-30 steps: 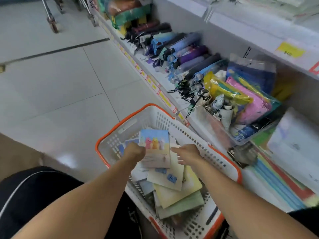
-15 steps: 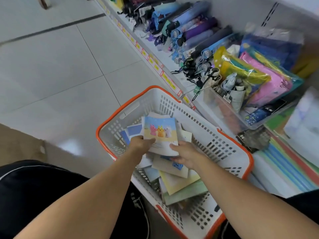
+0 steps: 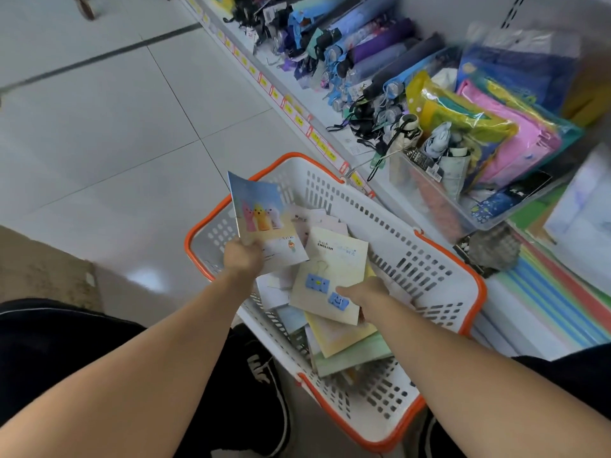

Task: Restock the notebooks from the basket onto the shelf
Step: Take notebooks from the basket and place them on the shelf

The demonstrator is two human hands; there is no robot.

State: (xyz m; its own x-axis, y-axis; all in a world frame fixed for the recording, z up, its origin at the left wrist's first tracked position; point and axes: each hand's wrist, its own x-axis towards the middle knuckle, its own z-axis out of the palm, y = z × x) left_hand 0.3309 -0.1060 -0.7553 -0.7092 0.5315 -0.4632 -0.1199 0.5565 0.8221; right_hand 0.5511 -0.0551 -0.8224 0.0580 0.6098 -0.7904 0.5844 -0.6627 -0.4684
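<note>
Crowding the shelf (image 3: pixel 370 150) on the right are umbrellas (image 3: pixel 373 51), a clear bin (image 3: pixel 429 196) of bright pouches and, nearer, flat coloured folders (image 3: pixel 549 292), so the ledge by the basket (image 3: pixel 429 259) is packed. The left hand (image 3: pixel 243 257) pinches a blue-and-cream notebook (image 3: pixel 261 219) by its lower corner, raised and tilted above the basket's left rim. The right hand (image 3: pixel 367 297) has its grip on the right edge of a cream notebook (image 3: pixel 330 276) marked ENGLISH, lying atop the loose pile inside. White floor (image 3: pixel 115 143) spreads wide to the left; the basket's far rim sits just beside the shelf edge.
</note>
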